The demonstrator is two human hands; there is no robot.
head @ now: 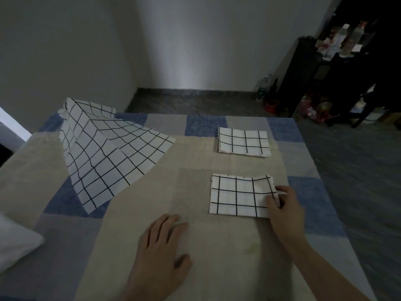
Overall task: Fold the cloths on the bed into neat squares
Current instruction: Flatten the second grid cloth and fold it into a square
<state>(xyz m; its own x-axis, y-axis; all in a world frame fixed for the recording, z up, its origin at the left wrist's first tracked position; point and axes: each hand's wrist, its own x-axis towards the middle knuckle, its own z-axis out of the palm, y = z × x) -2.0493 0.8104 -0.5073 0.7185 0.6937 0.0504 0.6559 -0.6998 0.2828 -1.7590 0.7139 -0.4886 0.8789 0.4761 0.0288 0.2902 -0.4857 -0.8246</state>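
Three white cloths with a black grid lie on the bed (217, 246). A folded cloth (238, 195) lies in front of me, its right edge slightly lifted. My right hand (284, 207) pinches that right edge between thumb and fingers. My left hand (160, 253) rests flat on the bedspread, left of this cloth and apart from it, holding nothing. A second folded cloth (244, 142) lies farther back. A large unfolded cloth (104, 153) is draped over a raised shape at the left, hanging down onto the bed.
A white pillow (15, 242) sits at the bed's near left. The bed's right edge drops to a dark floor (358, 170). A dark shelf with bottles (338, 51) stands at the far right; more bottles stand on the floor by the wall.
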